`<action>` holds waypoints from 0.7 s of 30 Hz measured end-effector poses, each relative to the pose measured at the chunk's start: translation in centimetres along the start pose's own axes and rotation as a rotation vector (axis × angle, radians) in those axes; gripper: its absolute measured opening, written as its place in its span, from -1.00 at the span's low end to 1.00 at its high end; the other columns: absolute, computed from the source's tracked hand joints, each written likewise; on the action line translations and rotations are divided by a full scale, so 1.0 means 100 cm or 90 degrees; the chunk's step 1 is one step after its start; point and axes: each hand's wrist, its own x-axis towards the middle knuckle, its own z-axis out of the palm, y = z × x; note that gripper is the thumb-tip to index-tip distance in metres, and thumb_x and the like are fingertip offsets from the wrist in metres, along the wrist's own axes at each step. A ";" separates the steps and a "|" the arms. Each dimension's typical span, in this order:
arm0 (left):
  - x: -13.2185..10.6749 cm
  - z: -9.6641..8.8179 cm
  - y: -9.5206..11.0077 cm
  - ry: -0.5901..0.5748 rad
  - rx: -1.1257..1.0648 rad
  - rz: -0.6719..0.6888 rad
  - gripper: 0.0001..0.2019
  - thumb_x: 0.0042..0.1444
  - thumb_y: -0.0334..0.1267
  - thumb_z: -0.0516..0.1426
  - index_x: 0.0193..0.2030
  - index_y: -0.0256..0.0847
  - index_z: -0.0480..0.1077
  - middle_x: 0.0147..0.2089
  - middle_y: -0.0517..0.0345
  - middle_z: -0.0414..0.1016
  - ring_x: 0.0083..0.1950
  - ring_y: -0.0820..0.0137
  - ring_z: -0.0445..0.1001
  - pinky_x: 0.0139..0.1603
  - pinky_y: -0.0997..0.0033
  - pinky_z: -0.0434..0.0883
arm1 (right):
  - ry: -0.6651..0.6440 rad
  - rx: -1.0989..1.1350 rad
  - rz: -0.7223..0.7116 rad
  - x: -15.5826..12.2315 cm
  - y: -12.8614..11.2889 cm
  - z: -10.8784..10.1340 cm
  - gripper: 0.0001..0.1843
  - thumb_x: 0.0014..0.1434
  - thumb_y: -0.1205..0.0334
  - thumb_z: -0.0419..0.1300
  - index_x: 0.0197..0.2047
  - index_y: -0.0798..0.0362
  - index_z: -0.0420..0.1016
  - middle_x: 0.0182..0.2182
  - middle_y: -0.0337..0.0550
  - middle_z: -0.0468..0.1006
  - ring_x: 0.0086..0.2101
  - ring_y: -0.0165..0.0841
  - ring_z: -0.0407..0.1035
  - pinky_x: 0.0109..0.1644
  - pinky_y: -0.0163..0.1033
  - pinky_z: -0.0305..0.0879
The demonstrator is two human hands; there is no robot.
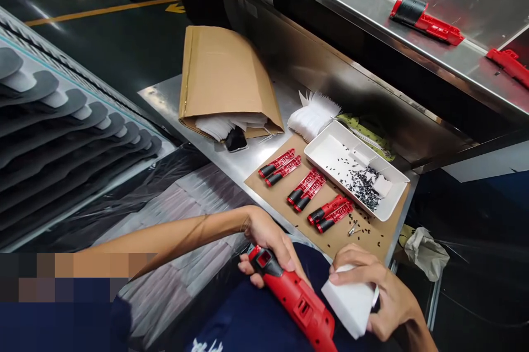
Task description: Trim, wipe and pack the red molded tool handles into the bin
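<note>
The left hand (264, 236) holds a red power tool (295, 299) against the person's dark blue shirt (256, 324), and the right hand (372, 291) grasps a white foam block (349, 301) just beside it. Ahead on the steel counter (243, 162), a cardboard sheet (355, 244) carries six red-and-black parts (306, 192) laid in pairs and a white tray (330, 142) of black screws (363, 189). A brown envelope (223, 76) and a phone (236, 140) lie nearby.
</note>
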 end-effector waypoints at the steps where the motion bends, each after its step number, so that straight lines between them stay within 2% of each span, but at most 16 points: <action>1: 0.000 0.003 0.001 0.034 -0.011 -0.009 -0.62 0.32 -0.27 0.05 0.20 -0.29 0.45 -0.63 0.12 0.48 -0.82 0.33 0.35 -0.92 0.60 0.14 | -0.007 -0.024 0.006 0.005 -0.002 0.000 -0.31 -0.02 0.18 0.30 0.23 -0.25 0.44 -0.02 -0.10 0.53 -0.06 -0.15 0.41 0.06 0.03 0.31; 3: 0.002 0.006 0.003 0.076 -0.034 -0.025 -0.67 0.29 -0.32 0.05 0.11 -0.31 0.51 -0.65 0.10 0.47 -0.85 0.31 0.32 -0.96 0.60 0.08 | -0.025 -0.072 0.003 0.015 -0.006 -0.001 -0.33 0.00 0.20 0.30 0.23 -0.28 0.44 0.00 -0.10 0.54 -0.04 -0.14 0.41 0.08 0.05 0.31; 6: 0.004 0.007 0.004 0.093 -0.085 -0.043 -0.70 0.27 -0.38 0.07 0.05 -0.31 0.54 -0.66 0.11 0.45 -0.86 0.29 0.32 -0.97 0.63 0.04 | -0.053 -0.112 -0.016 0.025 -0.007 -0.002 -0.45 0.10 0.11 0.27 0.19 -0.29 0.48 0.01 -0.10 0.54 -0.01 -0.16 0.41 0.09 0.05 0.31; 8: 0.006 0.007 0.005 0.119 -0.119 -0.070 -0.67 0.29 -0.42 0.01 0.08 -0.33 0.52 -0.68 0.14 0.44 -0.86 0.29 0.32 -0.95 0.64 0.02 | -0.072 -0.121 -0.015 0.025 -0.007 -0.004 -0.53 0.14 0.08 0.26 0.15 -0.28 0.51 0.01 -0.10 0.54 -0.01 -0.17 0.41 0.09 0.03 0.32; 11: 0.010 0.008 0.007 0.156 -0.141 -0.118 -0.60 0.31 -0.45 -0.07 0.18 -0.38 0.44 -0.67 0.14 0.44 -0.87 0.27 0.31 -0.95 0.63 -0.01 | -0.106 -0.115 -0.004 0.019 -0.008 -0.006 -0.53 0.14 0.08 0.29 0.14 -0.29 0.52 -0.01 -0.09 0.55 -0.02 -0.18 0.42 0.06 0.00 0.34; 17: 0.017 0.008 0.011 0.213 -0.231 -0.173 -0.59 0.27 -0.48 0.02 0.23 -0.32 0.40 -0.63 0.15 0.48 -0.87 0.31 0.29 -0.94 0.66 -0.08 | -0.119 -0.118 0.012 0.027 -0.015 -0.007 -0.48 0.11 0.13 0.33 0.18 -0.23 0.50 0.01 -0.03 0.53 -0.03 -0.16 0.43 0.07 0.00 0.31; 19: 0.013 0.008 0.007 0.204 -0.221 -0.164 -0.60 0.28 -0.46 0.00 0.21 -0.35 0.41 -0.62 0.14 0.48 -0.87 0.30 0.29 -0.94 0.63 -0.06 | -0.144 -0.089 0.035 0.021 -0.013 -0.012 -0.47 0.12 0.09 0.34 0.18 -0.28 0.50 0.00 -0.06 0.54 -0.03 -0.15 0.44 0.08 0.01 0.31; 21: 0.003 0.008 -0.001 0.200 -0.192 -0.103 -0.61 0.27 -0.44 0.00 0.18 -0.40 0.43 -0.60 0.09 0.49 -0.81 0.24 0.37 -0.92 0.56 0.04 | -0.114 -0.023 0.070 0.002 -0.004 -0.019 -0.48 0.13 -0.03 0.34 0.18 -0.32 0.49 0.02 -0.09 0.53 -0.03 -0.13 0.44 0.05 -0.01 0.33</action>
